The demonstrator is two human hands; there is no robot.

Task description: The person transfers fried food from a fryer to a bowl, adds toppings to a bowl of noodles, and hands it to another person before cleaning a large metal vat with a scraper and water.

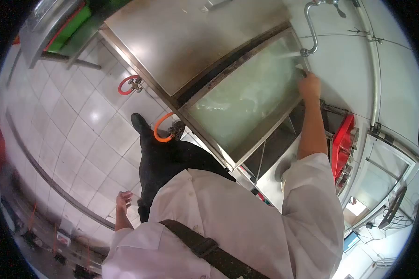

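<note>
Here, in the head view, the right hand [309, 86] reaches out to the far rim of a water-filled steel sink [246, 104], fingers curled narrow at the edge just below the bent tap pipe [312, 32]; whether they grip something small there I cannot tell. The left hand [123, 202] hangs free at the person's side over the tiled floor [79, 121], fingers loosely spread, holding nothing. An orange hose [160, 128] loops under the steel surface [181, 37] beside the sink.
</note>
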